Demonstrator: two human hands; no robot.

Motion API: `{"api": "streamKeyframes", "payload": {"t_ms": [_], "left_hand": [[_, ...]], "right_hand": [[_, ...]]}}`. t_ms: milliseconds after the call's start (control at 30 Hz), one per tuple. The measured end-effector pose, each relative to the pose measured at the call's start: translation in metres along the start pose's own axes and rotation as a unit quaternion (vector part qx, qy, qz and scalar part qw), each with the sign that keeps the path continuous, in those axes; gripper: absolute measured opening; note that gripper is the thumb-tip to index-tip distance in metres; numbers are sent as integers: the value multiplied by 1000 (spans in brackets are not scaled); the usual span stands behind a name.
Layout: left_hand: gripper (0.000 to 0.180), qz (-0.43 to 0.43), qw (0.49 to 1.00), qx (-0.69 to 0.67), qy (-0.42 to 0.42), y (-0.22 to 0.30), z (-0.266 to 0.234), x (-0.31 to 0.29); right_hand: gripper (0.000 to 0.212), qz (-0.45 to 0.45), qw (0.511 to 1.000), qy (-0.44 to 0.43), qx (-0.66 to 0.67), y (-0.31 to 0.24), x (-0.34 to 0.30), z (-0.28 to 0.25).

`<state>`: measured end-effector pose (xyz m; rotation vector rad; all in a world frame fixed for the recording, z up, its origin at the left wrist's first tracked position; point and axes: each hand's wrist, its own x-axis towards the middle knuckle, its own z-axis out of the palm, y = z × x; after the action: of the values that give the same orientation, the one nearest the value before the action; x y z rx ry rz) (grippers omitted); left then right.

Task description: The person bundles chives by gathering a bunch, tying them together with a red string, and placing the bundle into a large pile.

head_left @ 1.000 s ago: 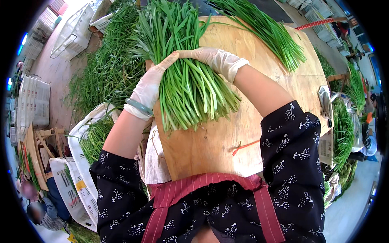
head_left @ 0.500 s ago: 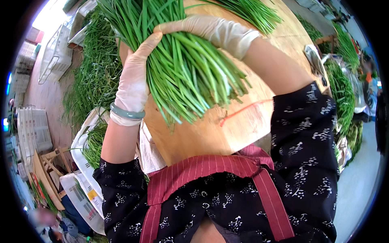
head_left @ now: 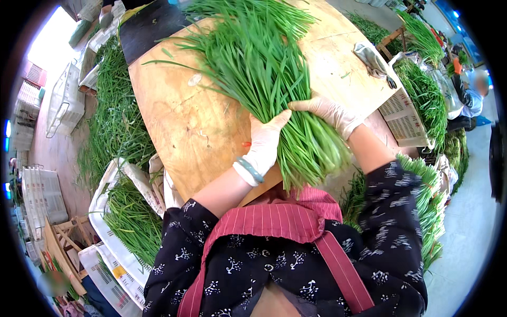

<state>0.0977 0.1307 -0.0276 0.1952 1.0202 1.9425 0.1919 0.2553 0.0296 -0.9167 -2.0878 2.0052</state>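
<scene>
A thick bunch of garlic chives lies slantwise over the wooden table, leaf tips toward the far side and pale cut ends near my apron. My left hand, in a whitish glove with a green bangle at the wrist, is wrapped round its left side. From the right, my gloved right hand grips the same bunch, and the two thumbs almost meet on top. The fingers underneath are hidden. A bit of red tie shows beside my left hand. More chives lie at the far end.
The wooden table has a dark board at its far left and a grey cloth on its right edge. Chives heap on the left floor. White crates of chives stand left and right. Another person is far right.
Both hands have drawn the bunch nearer to my body and to the right, cut ends now by the apron. The red tie, earlier plain on the table, is mostly hidden.
</scene>
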Motion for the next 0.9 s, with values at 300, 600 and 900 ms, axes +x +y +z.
{"api": "streamKeyframes", "payload": {"t_ms": [300,600,900], "left_hand": [[46,21,997,62,41,17,-7,29],[71,-71,983,133,101,54,10,22],[93,-103,974,188,67,66,-5,37]], "right_hand": [[68,-35,998,50,-22,-10,37,12],[87,-91,992,-7,-83,-1,38,-36],[31,-24,855,101,-508,33,-35,-106]]}}
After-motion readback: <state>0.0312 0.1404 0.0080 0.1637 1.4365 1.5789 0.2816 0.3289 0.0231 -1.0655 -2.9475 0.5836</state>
